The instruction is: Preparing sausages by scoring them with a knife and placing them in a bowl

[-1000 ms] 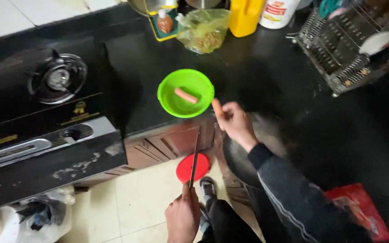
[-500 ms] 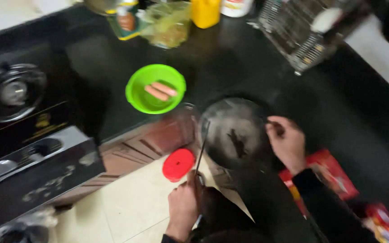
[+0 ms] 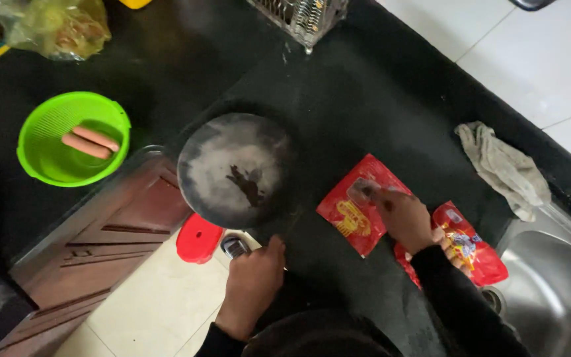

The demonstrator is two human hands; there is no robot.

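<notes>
Right hand point(image 3: 406, 218) pinching red packet point(image 3: 358, 205), left hand point(image 3: 254, 277) closed, its contents hidden, board point(image 3: 236, 168) blurred

2 flat red packets point(image 3: 359, 213) with yellow and white print lie on the black counter just right of the round grey board point(image 3: 234, 168). The nearer one touches the board's right side; the right hand point(image 3: 404, 218) rests on its upper corner. The second red packet point(image 3: 465, 244) lies further right, partly under that wrist. Far left of the board, at the top edge, sits a crumpled yellowish clear bag point(image 3: 54, 28).
</notes>
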